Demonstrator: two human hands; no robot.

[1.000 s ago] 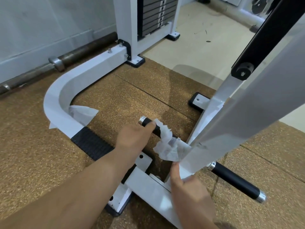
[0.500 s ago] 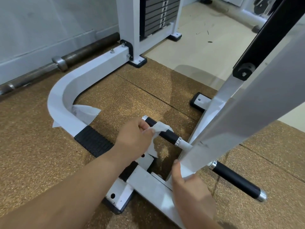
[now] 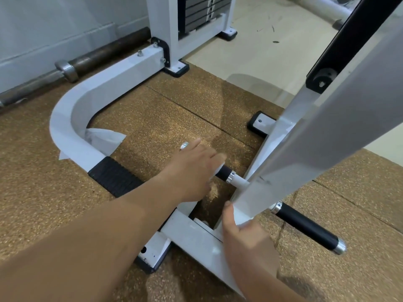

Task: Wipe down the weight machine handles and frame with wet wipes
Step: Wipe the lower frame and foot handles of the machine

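My left hand (image 3: 194, 168) wraps the wipe (image 3: 219, 168) round the left handle (image 3: 225, 172), fingers curled together over it, blurred. The handle juts from the post (image 3: 316, 149) near its foot. My right hand (image 3: 244, 238) grips the post's lower edge, thumb pressed up along it.

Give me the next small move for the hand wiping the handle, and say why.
Probably slide the left hand and its wet wipe along the left handle toward the chrome collar. A short black stretch beside that collar shows bare, and the right hand grips the white arm, which should steady it.
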